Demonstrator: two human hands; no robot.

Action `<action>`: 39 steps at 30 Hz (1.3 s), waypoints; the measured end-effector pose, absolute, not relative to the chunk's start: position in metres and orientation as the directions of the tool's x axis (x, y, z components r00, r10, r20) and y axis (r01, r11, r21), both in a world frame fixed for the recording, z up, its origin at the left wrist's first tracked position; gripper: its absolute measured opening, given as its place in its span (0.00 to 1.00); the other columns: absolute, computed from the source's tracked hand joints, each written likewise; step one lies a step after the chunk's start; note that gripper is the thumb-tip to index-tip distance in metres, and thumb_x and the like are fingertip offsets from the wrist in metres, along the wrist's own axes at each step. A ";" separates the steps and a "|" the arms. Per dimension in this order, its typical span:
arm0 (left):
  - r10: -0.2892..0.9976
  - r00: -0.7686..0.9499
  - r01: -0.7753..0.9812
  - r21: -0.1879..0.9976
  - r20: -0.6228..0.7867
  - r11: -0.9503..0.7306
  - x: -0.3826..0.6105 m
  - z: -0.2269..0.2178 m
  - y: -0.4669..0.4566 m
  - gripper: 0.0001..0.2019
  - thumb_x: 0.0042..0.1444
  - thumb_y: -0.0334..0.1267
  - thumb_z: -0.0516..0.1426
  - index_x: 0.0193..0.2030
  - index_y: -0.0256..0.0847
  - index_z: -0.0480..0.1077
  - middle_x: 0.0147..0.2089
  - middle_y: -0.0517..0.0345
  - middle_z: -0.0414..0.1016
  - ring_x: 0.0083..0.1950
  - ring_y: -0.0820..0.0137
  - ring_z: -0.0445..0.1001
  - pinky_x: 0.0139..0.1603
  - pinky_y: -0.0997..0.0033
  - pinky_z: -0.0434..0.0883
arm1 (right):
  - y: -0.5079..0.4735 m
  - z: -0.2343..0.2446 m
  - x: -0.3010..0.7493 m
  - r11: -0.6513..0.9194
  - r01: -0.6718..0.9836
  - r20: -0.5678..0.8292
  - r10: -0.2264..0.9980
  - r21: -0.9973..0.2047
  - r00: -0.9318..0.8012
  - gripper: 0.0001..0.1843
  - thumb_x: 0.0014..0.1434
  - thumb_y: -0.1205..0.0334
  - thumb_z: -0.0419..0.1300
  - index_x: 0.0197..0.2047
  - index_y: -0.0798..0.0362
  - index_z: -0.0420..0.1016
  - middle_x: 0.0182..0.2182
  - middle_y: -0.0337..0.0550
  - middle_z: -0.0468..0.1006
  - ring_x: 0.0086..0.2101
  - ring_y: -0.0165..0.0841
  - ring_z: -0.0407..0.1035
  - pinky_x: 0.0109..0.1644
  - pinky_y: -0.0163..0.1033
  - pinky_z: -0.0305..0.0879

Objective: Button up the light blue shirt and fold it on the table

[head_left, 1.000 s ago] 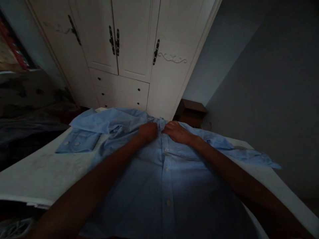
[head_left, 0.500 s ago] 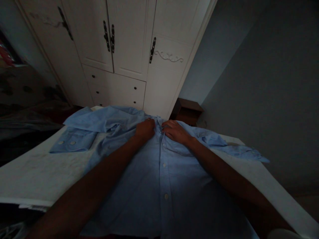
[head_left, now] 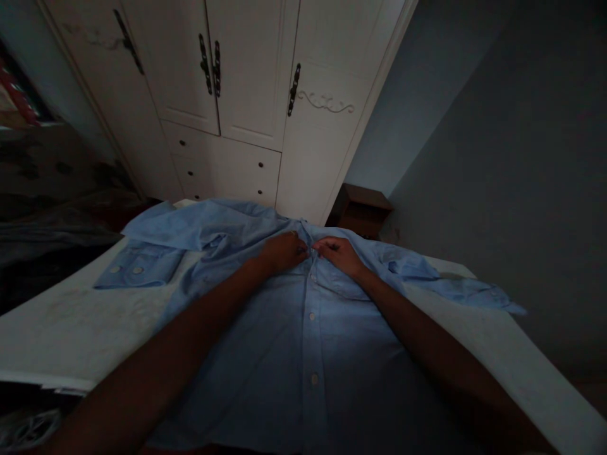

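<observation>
A light blue button-up shirt [head_left: 265, 341] lies spread, front side up, on a white table [head_left: 71, 322]. Its sleeves reach out to both sides, and the left one is folded back so the cuff [head_left: 142, 265] shows two buttons. At the upper placket, my left hand [head_left: 287, 251] pinches the shirt's edge. Facing it, my right hand [head_left: 339, 253] has thumb and fingers pinched on the same placket, just above the chest pocket [head_left: 339, 281]. The fingertips of both hands nearly meet. Below them, white buttons [head_left: 312, 316] run down the front.
Behind the table stands a white wardrobe [head_left: 246, 76] with dark handles and drawers. A brown wooden cabinet [head_left: 365, 205] is at its right, by a grey wall [head_left: 512, 158]. Dark cloth [head_left: 52, 234] is heaped at the left.
Both hands have come down a little from near the collar to lower on the placket, and their fingertips are closer together. The camera view has shifted slightly.
</observation>
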State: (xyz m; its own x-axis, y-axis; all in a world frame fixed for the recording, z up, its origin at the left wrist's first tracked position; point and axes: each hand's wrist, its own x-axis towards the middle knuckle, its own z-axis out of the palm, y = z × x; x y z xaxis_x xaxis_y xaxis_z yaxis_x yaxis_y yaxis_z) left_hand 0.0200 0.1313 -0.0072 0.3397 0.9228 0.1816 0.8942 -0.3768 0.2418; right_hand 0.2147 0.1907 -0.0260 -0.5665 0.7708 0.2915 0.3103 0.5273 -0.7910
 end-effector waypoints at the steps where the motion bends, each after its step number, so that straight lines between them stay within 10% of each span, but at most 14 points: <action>1: 0.923 0.343 0.893 0.243 0.177 -0.378 0.021 -0.007 0.131 0.17 0.61 0.46 0.51 0.45 0.45 0.78 0.43 0.50 0.76 0.44 0.63 0.74 0.45 0.66 0.70 | 0.192 -0.027 0.214 0.476 0.298 0.258 0.793 -0.827 -0.552 0.13 0.55 0.52 0.59 0.35 0.53 0.76 0.26 0.38 0.78 0.26 0.31 0.71 0.33 0.36 0.68; 17: 0.963 0.154 0.914 0.338 0.219 -0.223 0.033 -0.015 0.125 0.12 0.60 0.35 0.52 0.40 0.42 0.78 0.43 0.50 0.77 0.44 0.63 0.75 0.44 0.68 0.69 | 0.190 -0.027 0.206 0.238 0.318 0.081 0.895 -0.918 -0.438 0.15 0.40 0.68 0.63 0.36 0.55 0.75 0.26 0.36 0.78 0.27 0.29 0.72 0.35 0.35 0.68; 39: 0.940 0.112 0.866 0.432 0.322 -0.251 0.035 -0.020 0.127 0.12 0.60 0.34 0.53 0.40 0.43 0.79 0.42 0.54 0.79 0.43 0.65 0.75 0.46 0.68 0.68 | 0.178 -0.027 0.200 0.179 0.252 0.101 0.951 -0.951 -0.293 0.12 0.43 0.59 0.63 0.31 0.54 0.82 0.20 0.36 0.76 0.23 0.29 0.67 0.29 0.33 0.60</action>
